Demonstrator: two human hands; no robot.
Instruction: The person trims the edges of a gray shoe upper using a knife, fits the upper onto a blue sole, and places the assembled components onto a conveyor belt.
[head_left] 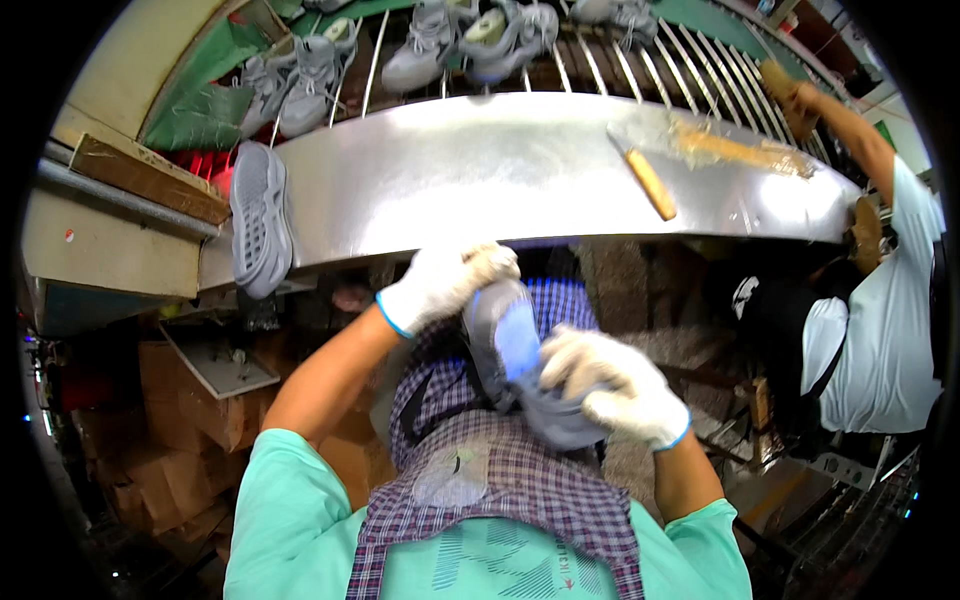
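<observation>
A grey shoe with a blue area on its upper side is held over my lap, between my two gloved hands. My left hand, in a white knit glove, is closed round the end nearer the metal table. On the right, my right hand, gloved the same, grips the other end, its fingers bent over the edge. The shoe is slightly blurred, and my fingers cover both of its ends. A separate grey shoe sole lies at the table's left end, jutting past the front edge.
Beyond my hands runs a curved metal table. A wooden-handled blade lies on it, beside a brown smear. Several grey shoes stand on the metal bar rack behind. A co-worker's arm reaches in at right. Cardboard boxes sit lower left.
</observation>
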